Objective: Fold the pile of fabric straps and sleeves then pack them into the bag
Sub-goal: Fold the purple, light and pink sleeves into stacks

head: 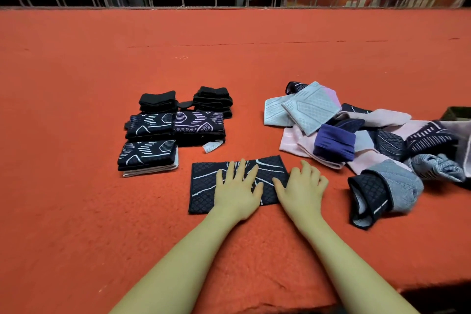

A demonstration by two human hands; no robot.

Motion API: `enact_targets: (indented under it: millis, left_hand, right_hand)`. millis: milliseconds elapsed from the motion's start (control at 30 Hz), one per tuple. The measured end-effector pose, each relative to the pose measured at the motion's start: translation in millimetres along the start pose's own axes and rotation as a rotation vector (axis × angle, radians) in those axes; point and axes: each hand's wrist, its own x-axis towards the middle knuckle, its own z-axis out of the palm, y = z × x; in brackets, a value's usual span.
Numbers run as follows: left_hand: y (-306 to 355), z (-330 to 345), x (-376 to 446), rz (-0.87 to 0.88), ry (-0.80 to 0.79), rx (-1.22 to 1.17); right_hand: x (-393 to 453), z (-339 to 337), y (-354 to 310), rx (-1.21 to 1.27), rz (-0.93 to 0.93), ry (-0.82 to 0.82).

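A dark patterned sleeve (204, 186) lies flat on the red carpet in front of me. My left hand (237, 186) presses on its middle with straight, spread fingers. My right hand (300, 186) rests flat at the sleeve's right edge, partly on the carpet. Folded stacks (173, 127) of dark and black pieces sit to the upper left. At the right, a loose pile (356, 132) of grey, pink, purple and dark sleeves is heaped. A rolled dark-and-grey sleeve (382, 191) lies nearest my right hand.
The red carpeted surface (229, 71) stretches far back to a metal railing (229, 0). Its front edge drops off at the lower right. A dark box-like object (457, 113) peeks in at the right edge behind the pile.
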Motion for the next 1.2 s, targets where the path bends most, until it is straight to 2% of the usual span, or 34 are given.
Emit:
enact_targets:
  millis: [133,300,400,500,667,833,967,1200]
  left_hand:
    - [0,0,5,-0.012,0.028,0.011]
    - [-4,-2,3,0.022,0.039,-0.009]
    - [-8,-2,-2,0.078,0.055,-0.008]
    - [-12,-3,-11,0.084,0.040,0.049]
    - [-38,-8,-23,-0.006,0.053,0.076]
    - [-69,-8,-41,-0.197,0.134,0.090]
    - [-75,-6,-50,-0.371,0.300,0.056]
    - [-78,4,-57,-0.228,0.424,0.104]
  right_hand:
    - [6,0,-6,0.089,-0.027,-0.046]
    - [3,-2,-8,0.346,-0.069,0.154]
    - [-3,-5,-7,0.403,-0.182,0.239]
    - [-5,-6,-9,0.461,-0.283,0.220]
    - [-6,-12,-25,0.585,-0.321,0.234]
    - [-6,-11,-62,0.513,-0.373,0.137]
    - [-11,-5,-79,0.395,-0.407,0.048]
    - [-22,-3,-70,0.251,-0.543,-0.150]
